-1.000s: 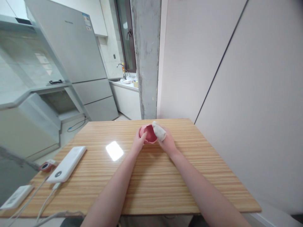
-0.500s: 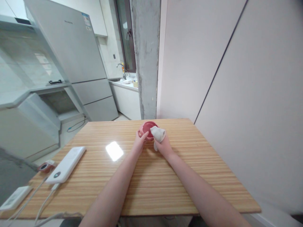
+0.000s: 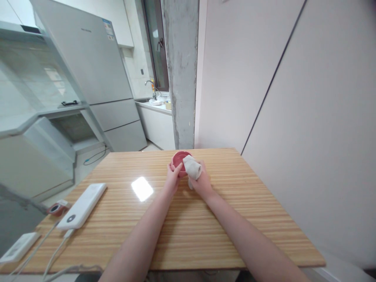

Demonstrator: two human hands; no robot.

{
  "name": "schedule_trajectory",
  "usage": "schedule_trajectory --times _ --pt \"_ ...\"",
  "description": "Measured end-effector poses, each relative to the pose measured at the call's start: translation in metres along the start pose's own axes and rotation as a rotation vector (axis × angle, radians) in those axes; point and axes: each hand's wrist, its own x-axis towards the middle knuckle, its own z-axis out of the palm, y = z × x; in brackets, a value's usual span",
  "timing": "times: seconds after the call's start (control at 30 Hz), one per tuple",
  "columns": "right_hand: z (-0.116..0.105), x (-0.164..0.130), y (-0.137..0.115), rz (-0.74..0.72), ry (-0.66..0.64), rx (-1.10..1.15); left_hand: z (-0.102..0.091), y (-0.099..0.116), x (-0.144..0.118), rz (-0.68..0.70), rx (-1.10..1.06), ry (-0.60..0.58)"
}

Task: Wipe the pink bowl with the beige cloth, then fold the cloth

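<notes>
Near the far edge of the table, a round pink bowl [image 3: 178, 158] is tipped so that its inside faces me. My left hand [image 3: 174, 174] grips its near left side, with the thumb over the rim. My right hand [image 3: 202, 182] is closed around a whitish cloth [image 3: 192, 167], part of which hangs below the fingers. The cloth lies against the bowl's right side and covers part of its rim and inside. Whether the right fingers also touch the bowl is hidden.
The wood-grain table [image 3: 235, 203] spreads under my arms. On its left lie a white power bank [image 3: 84, 205] with a cable, a small reddish object [image 3: 56, 208] and a white power strip [image 3: 19, 246]. A pale wall [image 3: 308, 137] rises on the right.
The bowl, the cloth and both hands have shifted slightly to the left. Both hands keep their hold.
</notes>
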Motion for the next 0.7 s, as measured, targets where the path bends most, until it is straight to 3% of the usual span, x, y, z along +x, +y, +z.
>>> schedule_trajectory --times 0.17,0.23,0.3,0.4,0.47,0.53,0.7 --pt "-0.013 0.006 0.001 0.025 0.055 0.025 0.0 0.008 -0.004 -0.143 0.031 -0.253" --pt "-0.018 0.008 0.003 0.02 0.053 0.013 0.001 0.009 -0.004 -0.153 0.044 -0.303" --pt "-0.018 0.008 0.005 0.011 0.045 -0.036 0.002 0.008 -0.003 -0.122 0.049 -0.248" --pt "-0.01 0.005 0.003 0.008 0.011 -0.078 0.003 0.006 -0.001 -0.029 0.034 -0.04" --pt "-0.003 0.002 0.0 0.003 -0.027 -0.057 0.004 0.007 -0.001 0.029 0.01 0.035" --pt "-0.001 0.0 -0.002 0.001 -0.021 -0.027 0.004 0.009 -0.002 0.019 -0.013 -0.018" --pt "-0.014 0.003 0.005 0.026 0.073 -0.018 -0.002 0.012 -0.002 -0.227 0.067 -0.218"
